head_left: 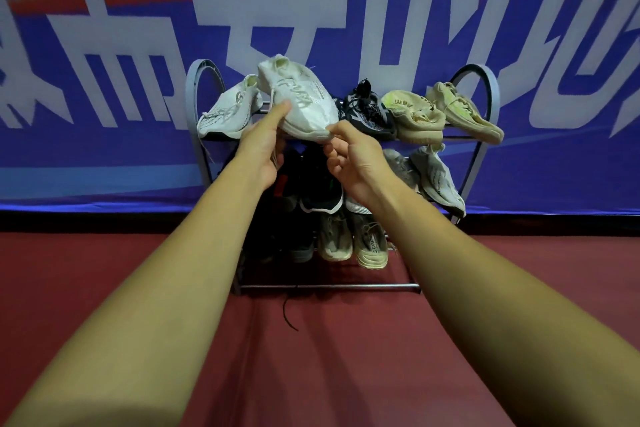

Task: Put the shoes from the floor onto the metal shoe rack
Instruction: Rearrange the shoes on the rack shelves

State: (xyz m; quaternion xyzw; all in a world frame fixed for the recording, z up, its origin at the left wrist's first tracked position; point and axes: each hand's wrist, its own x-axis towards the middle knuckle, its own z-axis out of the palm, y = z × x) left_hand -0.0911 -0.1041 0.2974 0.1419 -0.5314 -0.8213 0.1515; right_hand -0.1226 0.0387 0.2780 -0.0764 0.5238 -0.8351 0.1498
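White sneaker (298, 100) tilted over top tier of metal shoe rack (346, 286), beside knit sneaker (228, 111). Left grip (265, 146) holds its side; right grip (349, 159) pinches sole edge. Likely placing step; next: settle on rails, release.

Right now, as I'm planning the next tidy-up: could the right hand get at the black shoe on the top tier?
Probably yes. The right hand sits just beside the black shoe with nothing between them, but its fingers pinch the white shoe, so it must let go first.
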